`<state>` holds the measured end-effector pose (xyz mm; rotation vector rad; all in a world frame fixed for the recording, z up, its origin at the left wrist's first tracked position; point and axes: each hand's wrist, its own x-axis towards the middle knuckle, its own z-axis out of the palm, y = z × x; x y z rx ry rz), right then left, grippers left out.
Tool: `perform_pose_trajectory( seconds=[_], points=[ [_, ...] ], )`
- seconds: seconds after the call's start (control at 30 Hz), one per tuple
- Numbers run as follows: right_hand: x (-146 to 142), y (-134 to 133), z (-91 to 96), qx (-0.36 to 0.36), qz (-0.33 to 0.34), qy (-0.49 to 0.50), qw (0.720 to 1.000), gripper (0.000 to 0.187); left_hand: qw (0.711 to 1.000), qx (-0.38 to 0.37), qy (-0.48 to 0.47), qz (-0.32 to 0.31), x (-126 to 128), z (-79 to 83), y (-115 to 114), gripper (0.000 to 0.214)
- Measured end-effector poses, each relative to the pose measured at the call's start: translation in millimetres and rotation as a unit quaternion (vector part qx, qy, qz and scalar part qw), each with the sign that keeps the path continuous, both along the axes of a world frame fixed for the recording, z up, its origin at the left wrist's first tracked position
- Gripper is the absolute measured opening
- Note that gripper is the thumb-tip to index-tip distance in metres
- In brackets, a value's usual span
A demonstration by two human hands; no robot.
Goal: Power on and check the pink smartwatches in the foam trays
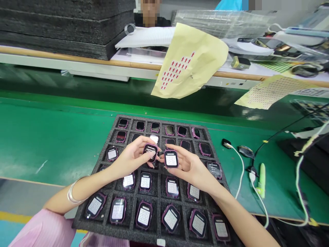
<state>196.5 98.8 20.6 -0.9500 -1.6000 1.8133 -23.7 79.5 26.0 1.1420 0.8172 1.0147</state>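
Note:
A black foam tray [164,209] with many square pockets lies on the green belt in front of me, filled with several purple-rimmed smartwatch bodies. My left hand [132,156] pinches one watch body [150,151] with a dark screen above the tray's middle. My right hand [189,166] holds another watch body [171,159] whose screen is lit white with text. The two watches are almost touching. Watches in the near rows show lit screens [144,216]; those in the far rows [140,126] are dark.
A white cable with a black charging head [227,143] and a green tool [261,178] lie on the belt right of the tray. A yellow sheet with red arrow stickers [189,63] hangs from the far bench. Black foam sheets [64,24] are stacked at the back left; a person sits opposite.

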Motion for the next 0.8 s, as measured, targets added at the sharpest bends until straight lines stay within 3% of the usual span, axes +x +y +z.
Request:
perform_pose_trajectory(
  seconds=[0.1, 0.2, 0.3, 0.43, 0.57, 0.63, 0.8],
  points=[
    [1.4, 0.8, -4.5, 0.106, 0.009, -0.126, 0.986, 0.047, 1.0, -0.002, -0.001, 0.001, -0.4, -0.2, 0.2, 0.018],
    [4.6, 3.3, -9.8, 0.262, 0.029, -0.252, 0.931, 0.043, 1.0, -0.006, 0.001, 0.004, -0.5, 0.3, 0.4, 0.02],
    [8.7, 6.1, -13.1, 0.351, 0.053, -0.312, 0.881, 0.045, 1.0, -0.004, -0.001, 0.006, -0.8, 0.8, 0.7, 0.019],
    [7.8, 8.8, -9.0, 0.398, 0.062, -0.337, 0.851, 0.049, 1.0, 0.003, -0.013, 0.003, -2.0, 0.0, 0.6, 0.017],
    [-11.9, 10.5, -6.0, 0.438, 0.119, -0.319, 0.832, 0.021, 1.0, 0.016, -0.002, 0.0, -4.8, -1.0, 0.0, 0.034],
    [-26.9, 10.6, -10.3, 0.439, 0.142, -0.337, 0.821, 0.018, 0.999, 0.029, 0.016, 0.005, -6.7, -0.7, 0.1, 0.045],
    [-53.6, 7.3, -27.0, 0.382, 0.051, -0.355, 0.851, 0.011, 0.998, 0.059, 0.022, 0.027, -8.9, 0.5, 0.7, 0.043]
  ],
)
